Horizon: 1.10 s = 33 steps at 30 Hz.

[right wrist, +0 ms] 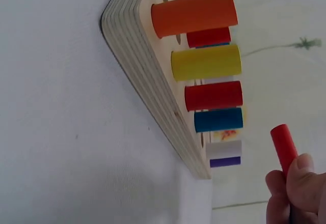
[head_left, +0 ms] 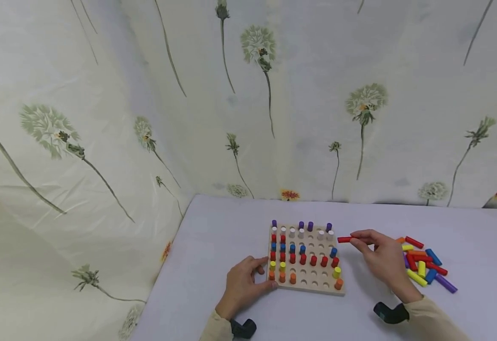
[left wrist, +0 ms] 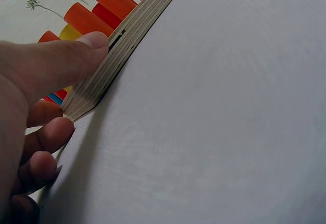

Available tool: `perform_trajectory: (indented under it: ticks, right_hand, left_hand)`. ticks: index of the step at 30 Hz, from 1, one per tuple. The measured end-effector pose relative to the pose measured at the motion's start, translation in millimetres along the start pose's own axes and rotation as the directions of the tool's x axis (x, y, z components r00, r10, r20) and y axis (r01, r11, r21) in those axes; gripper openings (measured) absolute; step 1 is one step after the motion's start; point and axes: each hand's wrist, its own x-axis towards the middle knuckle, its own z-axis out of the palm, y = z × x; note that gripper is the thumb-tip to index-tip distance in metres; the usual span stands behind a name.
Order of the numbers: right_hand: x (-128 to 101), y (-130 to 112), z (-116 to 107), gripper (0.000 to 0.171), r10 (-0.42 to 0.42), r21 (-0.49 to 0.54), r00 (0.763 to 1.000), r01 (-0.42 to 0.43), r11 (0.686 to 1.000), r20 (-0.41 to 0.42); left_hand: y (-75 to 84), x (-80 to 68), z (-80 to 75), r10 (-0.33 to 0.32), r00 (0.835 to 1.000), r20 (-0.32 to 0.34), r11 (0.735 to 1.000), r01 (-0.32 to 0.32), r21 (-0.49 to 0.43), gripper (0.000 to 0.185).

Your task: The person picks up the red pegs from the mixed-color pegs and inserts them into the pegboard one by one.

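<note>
A wooden pegboard (head_left: pixel 312 287) lies on the pale table, with purple, white, blue, red, yellow and orange pegs standing in its holes. My left hand (head_left: pixel 244 282) holds the board's near left corner (left wrist: pixel 86 99), thumb (left wrist: pixel 66 61) on the edge and fingers curled beside it. My right hand (head_left: pixel 380 258) pinches a red peg (head_left: pixel 344 239) just right of the board's far right side; in the right wrist view the red peg (right wrist: pixel 283 147) points toward the board's edge (right wrist: pixel 153 91). A pile of loose coloured pegs (head_left: pixel 423 265) lies to the right of that hand.
The table (head_left: pixel 214 237) is covered in a pale lilac cloth and backed by a dandelion-print curtain (head_left: pixel 248 94). Several holes of the pegboard stand empty in the middle and near rows. Black wrist cameras (head_left: pixel 389 313) sit at both cuffs.
</note>
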Motion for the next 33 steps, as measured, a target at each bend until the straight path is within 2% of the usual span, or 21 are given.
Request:
perform_trajectory:
  ticks: [6, 16, 25, 29, 33]
  right_hand:
    - [0, -10, 17, 0.019, 0.016, 0.029, 1.000, -0.016, 0.999, -0.001]
    - [8, -25, 40, 0.015, -0.021, 0.114, 0.999, 0.018, 0.993, 0.027]
    - [18, -38, 63, 0.011, -0.140, 0.151, 0.990, 0.138, 0.979, 0.002]
    - [22, -42, 73, 0.007, -0.146, 0.115, 0.988, 0.141, 0.983, 0.042]
    - [24, -46, 81, 0.008, -0.129, 0.066, 0.981, 0.121, 0.991, 0.142]
  left_hand:
    - [2.1, -2.0, -1.4, -0.014, 1.000, 0.007, 1.000, 0.014, -0.008, 0.063]
    - [2.5, -0.9, -2.8, 0.000, 1.000, -0.001, 1.000, 0.000, 0.012, 0.063]
    - [2.8, -1.0, -4.7, -0.006, 1.000, -0.002, 1.000, 0.006, -0.004, 0.063]
    - [3.3, -1.1, -5.2, -0.003, 1.000, -0.008, 1.000, 0.002, -0.005, 0.063]
    - [3.5, -0.8, -5.3, 0.000, 1.000, -0.003, 1.000, 0.000, -0.008, 0.063]
